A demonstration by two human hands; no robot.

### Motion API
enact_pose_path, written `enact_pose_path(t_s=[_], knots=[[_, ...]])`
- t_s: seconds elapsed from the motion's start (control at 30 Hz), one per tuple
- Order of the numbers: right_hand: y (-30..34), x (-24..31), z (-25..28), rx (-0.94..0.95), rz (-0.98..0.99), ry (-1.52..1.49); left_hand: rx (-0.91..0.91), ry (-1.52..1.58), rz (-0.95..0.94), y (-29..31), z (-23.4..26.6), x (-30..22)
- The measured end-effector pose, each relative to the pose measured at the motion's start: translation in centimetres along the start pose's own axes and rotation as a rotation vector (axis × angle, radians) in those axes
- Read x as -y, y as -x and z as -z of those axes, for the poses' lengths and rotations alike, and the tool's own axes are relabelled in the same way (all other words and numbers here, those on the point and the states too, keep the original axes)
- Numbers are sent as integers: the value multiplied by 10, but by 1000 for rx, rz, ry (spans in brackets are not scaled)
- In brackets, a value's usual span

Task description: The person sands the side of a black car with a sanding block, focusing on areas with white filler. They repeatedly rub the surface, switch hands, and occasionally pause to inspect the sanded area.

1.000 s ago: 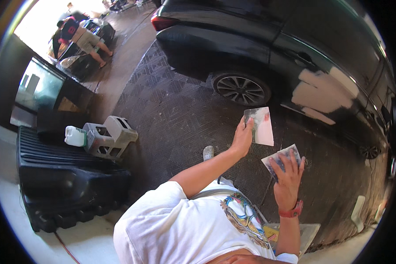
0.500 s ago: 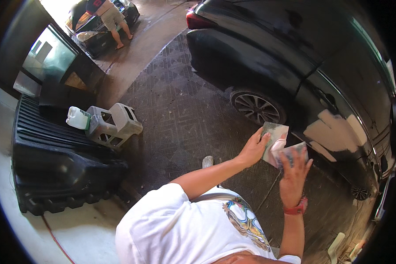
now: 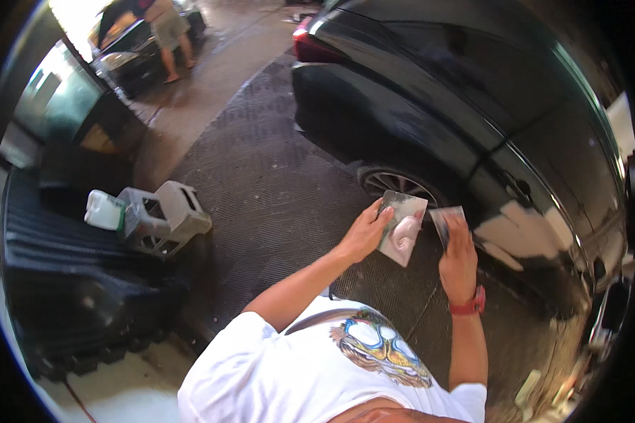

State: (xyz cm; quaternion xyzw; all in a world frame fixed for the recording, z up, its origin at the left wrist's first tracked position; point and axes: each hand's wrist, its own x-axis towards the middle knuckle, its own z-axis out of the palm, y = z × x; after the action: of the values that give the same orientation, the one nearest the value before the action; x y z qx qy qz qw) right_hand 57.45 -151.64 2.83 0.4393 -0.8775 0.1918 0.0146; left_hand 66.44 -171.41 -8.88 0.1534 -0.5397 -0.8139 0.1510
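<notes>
My left hand grips the edge of a flat mixing plate. On the plate lies a smooth lump of pale pink paste, which looks like body filler. Just to the right, my right hand is closed on a flat, thin-bladed filler spreader, its fingers lying over the face. A narrow gap separates spreader and plate. Beyond both hands stands a dark car; beige patches cover part of its lower side, behind the rear wheel as seen from me.
A grey step stool and a white jug are at the left, beside a large black ribbed plastic liner. Patterned dark matting covers the floor. Far off, another person stands at a second car.
The spreader has come away from the plate, where it was against the filler. Both hands appear further left in the picture, and the view has shifted.
</notes>
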Motion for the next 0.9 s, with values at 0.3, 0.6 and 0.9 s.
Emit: enact_pose_path(t_s=[0.3, 0.6, 0.9], knots=[[-4, 45, -31, 154, 288, 75, -300, -20, -56, -18, 30, 6], [-25, 45, -10, -77, 247, -471, -150, 620, 107, -30, -2, -38], [-28, -11, -38, -70, -58, -783, -111, 483, 277, -29, -24, -24]])
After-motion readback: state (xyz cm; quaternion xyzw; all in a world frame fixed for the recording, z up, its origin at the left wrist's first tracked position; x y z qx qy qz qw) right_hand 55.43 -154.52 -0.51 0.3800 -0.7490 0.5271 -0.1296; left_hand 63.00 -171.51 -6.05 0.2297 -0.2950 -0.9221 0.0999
